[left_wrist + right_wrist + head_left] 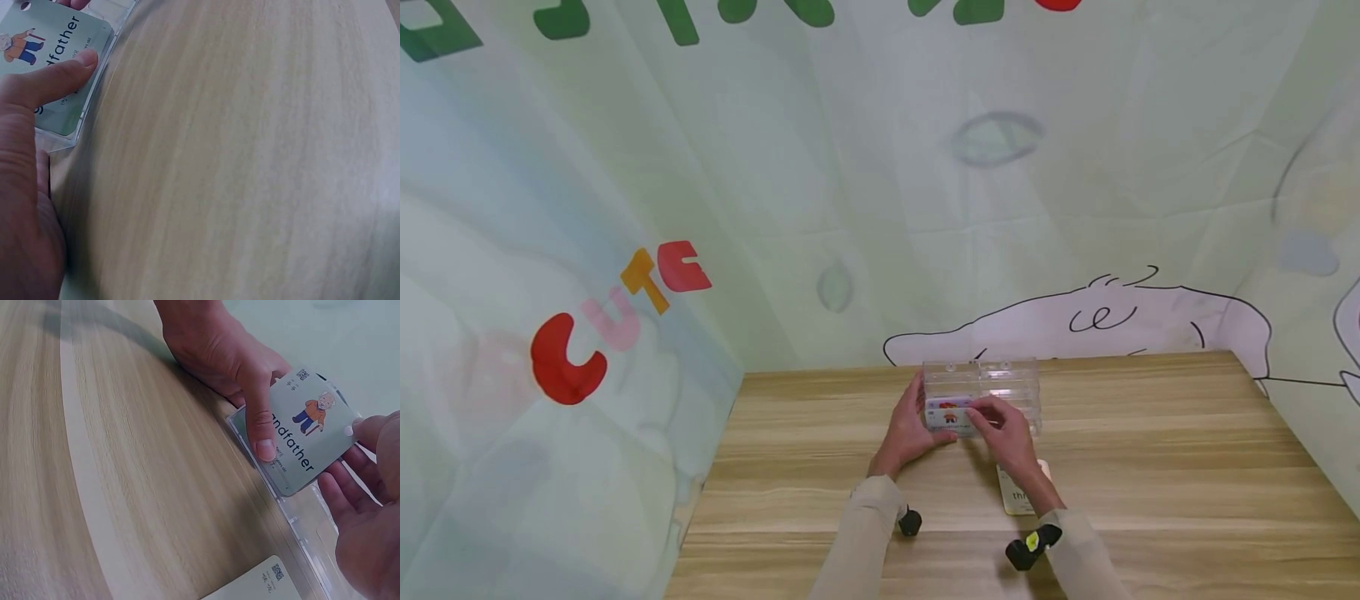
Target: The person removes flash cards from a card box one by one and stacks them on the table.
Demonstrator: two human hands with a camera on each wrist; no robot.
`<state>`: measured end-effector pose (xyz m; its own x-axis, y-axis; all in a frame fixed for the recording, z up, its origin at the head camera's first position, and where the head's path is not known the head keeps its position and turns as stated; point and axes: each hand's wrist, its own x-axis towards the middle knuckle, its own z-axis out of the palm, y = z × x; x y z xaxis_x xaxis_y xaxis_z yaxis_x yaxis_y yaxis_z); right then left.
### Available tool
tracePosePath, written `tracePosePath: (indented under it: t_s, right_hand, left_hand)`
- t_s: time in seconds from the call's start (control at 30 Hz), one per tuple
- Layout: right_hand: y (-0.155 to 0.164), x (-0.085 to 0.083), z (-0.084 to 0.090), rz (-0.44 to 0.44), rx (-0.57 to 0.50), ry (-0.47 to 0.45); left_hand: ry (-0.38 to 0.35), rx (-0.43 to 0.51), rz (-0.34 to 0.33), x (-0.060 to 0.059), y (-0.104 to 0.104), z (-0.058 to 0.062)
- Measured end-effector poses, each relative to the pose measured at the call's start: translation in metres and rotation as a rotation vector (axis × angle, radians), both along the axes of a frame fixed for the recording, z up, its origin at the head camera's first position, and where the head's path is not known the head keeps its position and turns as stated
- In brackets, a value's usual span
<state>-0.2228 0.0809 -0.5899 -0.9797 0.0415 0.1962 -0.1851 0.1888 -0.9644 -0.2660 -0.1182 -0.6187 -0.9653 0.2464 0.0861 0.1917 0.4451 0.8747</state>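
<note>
Probably for steadiness, the left hand (908,429) clamps the rack (1013,385) at nine o'clock; the right hand (1009,432) pinches the grandfather card (301,439) at three.

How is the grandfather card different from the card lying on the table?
The grandfather card looks pale green; the other card looks cream. The grandfather card is tilted up at the rack; the other card lies flat on the table. The left grip and right grip touch the grandfather card; the other card isn't held. Both have rounded corners and printed words.
</note>
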Motion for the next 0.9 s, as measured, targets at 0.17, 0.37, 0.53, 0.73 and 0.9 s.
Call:
tracePosePath:
  t_s: [0.17, 0.37, 0.53, 0.73, 0.9]
  right_hand:
    - [-0.002, 0.000, 0.000, 0.005, -0.007, -0.022]
    - [-0.002, 0.000, 0.002, 0.003, -0.002, -0.049]
    - [0.000, 0.001, 0.005, -0.001, 0.010, -0.052]
    - [0.004, 0.001, 0.014, -0.013, 0.027, -0.045]
    - [0.010, 0.000, 0.018, -0.009, -0.001, -0.027]
  left_hand:
    - [-0.016, -0.008, 0.007, 0.000, 0.000, 0.000]
    - [-0.007, -0.003, 0.003, 0.001, 0.001, 0.000]
    - [0.011, -0.004, 0.006, 0.001, 0.001, 0.002]
    - [0.020, -0.011, 0.008, 0.002, 0.001, 0.002]
    - [0.030, -0.016, 0.006, 0.002, 0.001, 0.002]
